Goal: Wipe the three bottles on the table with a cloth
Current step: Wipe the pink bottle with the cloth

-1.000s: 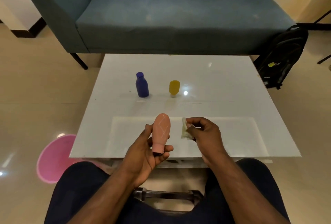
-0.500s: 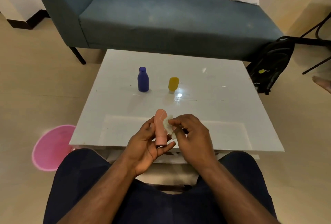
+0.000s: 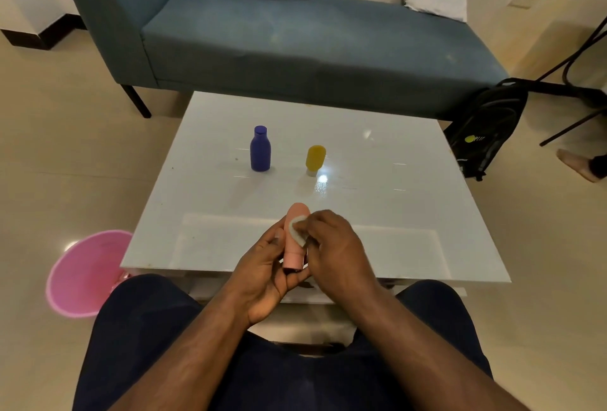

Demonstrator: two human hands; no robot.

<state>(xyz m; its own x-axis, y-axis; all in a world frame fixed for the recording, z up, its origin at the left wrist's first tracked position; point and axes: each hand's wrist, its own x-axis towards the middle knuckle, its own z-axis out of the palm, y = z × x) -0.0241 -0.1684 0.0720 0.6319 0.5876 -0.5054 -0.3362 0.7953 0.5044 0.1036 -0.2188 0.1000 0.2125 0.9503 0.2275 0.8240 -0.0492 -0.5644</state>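
**Wiping the pink bottle, two bottles left on the table**

Low in the centre of the frame we hold the pink bottle (image 3: 295, 239) upright above the near edge of the white table (image 3: 410, 180). Our left hand (image 3: 266, 274) is curled around its lower half, thumb on the left side and fingers wrapped behind and under it, so the grip is closed on the bottle. Our right hand (image 3: 335, 246) is pinched shut on a small pale cloth (image 3: 296, 230), which it presses against the upper front of the bottle. Only a rounded patch of the cloth shows; the rest is hidden under the fingers.

We judge that we are in the wiping step on the first of the three bottles. The blue bottle (image 3: 260, 149) stands upright in the middle of the frame, towards the far left part of the tabletop, and the yellow bottle (image 3: 315, 158) stands just to the right of it, apart from it. Both are well away from our hands, and we cannot tell from here whether either has been wiped.

Next we would probably need to run the cloth over the rest of the pink bottle, turning it in the left hand so the far side is covered. Then we set it down on the table and reach forward for one of the other two, keeping the cloth pinched in the right hand.
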